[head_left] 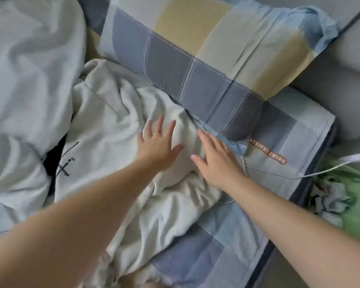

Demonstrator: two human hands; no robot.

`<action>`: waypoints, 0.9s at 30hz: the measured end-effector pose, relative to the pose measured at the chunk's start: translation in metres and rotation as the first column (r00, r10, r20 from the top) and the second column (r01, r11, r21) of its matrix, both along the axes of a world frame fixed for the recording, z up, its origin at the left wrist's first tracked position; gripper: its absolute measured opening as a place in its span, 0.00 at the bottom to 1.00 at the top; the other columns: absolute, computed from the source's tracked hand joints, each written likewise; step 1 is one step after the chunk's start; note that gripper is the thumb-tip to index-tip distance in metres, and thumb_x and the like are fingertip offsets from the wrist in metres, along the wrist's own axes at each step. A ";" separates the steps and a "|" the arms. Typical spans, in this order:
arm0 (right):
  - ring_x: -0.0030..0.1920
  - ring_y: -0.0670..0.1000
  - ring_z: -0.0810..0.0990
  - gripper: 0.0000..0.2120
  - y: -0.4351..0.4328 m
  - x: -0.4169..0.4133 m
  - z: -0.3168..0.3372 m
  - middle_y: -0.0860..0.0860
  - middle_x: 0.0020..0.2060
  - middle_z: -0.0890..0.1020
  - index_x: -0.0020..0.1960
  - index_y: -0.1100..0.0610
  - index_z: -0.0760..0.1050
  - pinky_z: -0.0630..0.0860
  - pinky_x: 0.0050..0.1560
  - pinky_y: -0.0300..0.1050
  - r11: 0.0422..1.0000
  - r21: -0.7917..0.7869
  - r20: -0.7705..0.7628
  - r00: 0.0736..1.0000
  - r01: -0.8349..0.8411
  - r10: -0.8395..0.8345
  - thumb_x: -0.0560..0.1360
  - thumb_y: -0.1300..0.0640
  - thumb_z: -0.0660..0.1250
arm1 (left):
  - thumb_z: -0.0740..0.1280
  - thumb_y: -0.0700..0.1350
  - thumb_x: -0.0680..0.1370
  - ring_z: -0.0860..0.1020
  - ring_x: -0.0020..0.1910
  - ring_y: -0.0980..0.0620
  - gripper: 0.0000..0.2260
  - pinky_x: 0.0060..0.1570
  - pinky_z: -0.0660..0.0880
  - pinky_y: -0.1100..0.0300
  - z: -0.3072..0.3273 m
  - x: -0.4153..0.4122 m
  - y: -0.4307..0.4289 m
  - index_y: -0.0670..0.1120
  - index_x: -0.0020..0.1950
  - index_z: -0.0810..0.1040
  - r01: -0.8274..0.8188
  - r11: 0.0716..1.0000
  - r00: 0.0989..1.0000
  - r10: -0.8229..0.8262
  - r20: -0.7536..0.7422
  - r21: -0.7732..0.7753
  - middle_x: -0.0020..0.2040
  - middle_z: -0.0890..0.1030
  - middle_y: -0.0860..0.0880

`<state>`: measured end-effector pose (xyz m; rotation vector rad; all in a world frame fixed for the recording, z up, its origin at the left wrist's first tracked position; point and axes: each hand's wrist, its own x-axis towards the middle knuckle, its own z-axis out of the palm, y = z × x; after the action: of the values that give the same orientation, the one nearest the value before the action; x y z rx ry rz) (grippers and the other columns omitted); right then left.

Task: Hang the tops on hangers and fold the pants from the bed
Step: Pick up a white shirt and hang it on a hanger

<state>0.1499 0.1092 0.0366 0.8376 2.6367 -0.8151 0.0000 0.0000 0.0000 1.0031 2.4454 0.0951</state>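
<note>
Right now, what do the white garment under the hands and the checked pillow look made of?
White garment: soft matte knit, probably cotton jersey; it bunches in loose rounded folds. Checked pillow: crisper woven cover, cotton-like, matte; sharp creases and stitch lines show.

both hands: left (160, 145), right (217, 161), flat, fingers spread, arms outstretched.

Head view looks steeply down, close over the bed (227, 242); single view.
</note>
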 end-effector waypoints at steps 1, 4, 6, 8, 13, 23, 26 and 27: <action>0.79 0.56 0.53 0.33 0.002 -0.015 -0.018 0.52 0.81 0.53 0.82 0.49 0.46 0.56 0.75 0.56 1.000 0.004 -0.026 0.999 0.020 -0.020 0.82 0.44 0.57 | 0.56 0.66 0.80 0.42 0.80 0.41 0.34 0.75 0.49 0.38 -0.017 -0.018 0.009 0.58 0.81 0.45 -0.014 1.000 0.999 0.015 -0.045 0.021 0.82 0.40 0.50; 0.78 0.59 0.56 0.35 0.014 -0.068 -0.063 0.55 0.80 0.55 0.82 0.51 0.46 0.56 0.74 0.54 0.995 0.047 -0.059 0.995 0.089 -0.086 0.82 0.43 0.58 | 0.59 0.67 0.78 0.42 0.80 0.40 0.37 0.75 0.48 0.36 -0.055 -0.077 0.030 0.58 0.81 0.45 -0.130 0.989 0.986 0.136 -0.093 0.066 0.82 0.40 0.52; 0.77 0.61 0.58 0.37 0.019 -0.100 -0.090 0.56 0.79 0.57 0.82 0.52 0.46 0.58 0.75 0.56 0.990 0.054 -0.057 0.990 0.131 -0.128 0.81 0.41 0.59 | 0.61 0.68 0.77 0.48 0.80 0.39 0.39 0.74 0.51 0.36 -0.077 -0.105 0.035 0.57 0.81 0.45 -0.089 0.993 0.983 0.100 -0.152 0.074 0.82 0.46 0.50; 0.76 0.62 0.60 0.38 0.025 -0.126 -0.110 0.56 0.79 0.59 0.81 0.52 0.48 0.58 0.75 0.57 0.981 0.046 -0.030 0.982 0.186 -0.185 0.80 0.39 0.60 | 0.62 0.69 0.75 0.59 0.76 0.39 0.41 0.69 0.59 0.39 -0.092 -0.128 0.034 0.54 0.81 0.48 -0.052 0.997 0.972 0.063 -0.227 0.057 0.80 0.59 0.47; 0.62 0.58 0.77 0.24 0.029 -0.160 -0.122 0.54 0.64 0.78 0.71 0.53 0.70 0.74 0.62 0.50 0.926 -0.132 -0.122 0.922 0.353 -0.369 0.78 0.48 0.66 | 0.59 0.59 0.81 0.76 0.62 0.38 0.21 0.50 0.68 0.50 -0.101 -0.146 0.025 0.50 0.70 0.65 -0.085 0.992 0.993 0.093 -0.077 0.094 0.65 0.78 0.43; 0.60 0.56 0.77 0.12 -0.083 -0.075 -0.043 0.49 0.59 0.82 0.63 0.52 0.74 0.67 0.59 0.50 0.995 -0.093 0.040 0.999 0.019 -0.015 0.80 0.53 0.64 | 0.54 0.47 0.84 0.69 0.36 0.42 0.03 0.40 0.64 0.52 -0.040 -0.047 -0.116 0.49 0.52 0.61 -0.213 0.977 0.972 0.213 0.096 -0.005 0.38 0.71 0.47; 0.63 0.51 0.76 0.13 -0.124 -0.043 -0.028 0.45 0.63 0.79 0.64 0.50 0.72 0.63 0.59 0.50 0.995 -0.061 0.101 0.991 -0.077 0.083 0.80 0.53 0.64 | 0.55 0.45 0.83 0.71 0.37 0.42 0.04 0.38 0.66 0.52 -0.023 -0.015 -0.166 0.49 0.50 0.60 -0.279 0.960 0.936 0.281 0.214 -0.040 0.37 0.72 0.48; 0.63 0.51 0.77 0.12 -0.137 -0.033 -0.025 0.44 0.62 0.80 0.63 0.50 0.72 0.63 0.57 0.50 0.993 -0.070 0.109 0.988 -0.098 0.106 0.80 0.52 0.63 | 0.56 0.43 0.82 0.73 0.38 0.42 0.04 0.37 0.68 0.51 -0.018 -0.007 -0.181 0.49 0.50 0.60 -0.286 0.956 0.922 0.294 0.254 -0.066 0.37 0.73 0.48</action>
<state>0.1167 -0.0281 0.0117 0.7040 2.5175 -0.7979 -0.0070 -0.1807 -0.0181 0.5667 2.3237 0.2749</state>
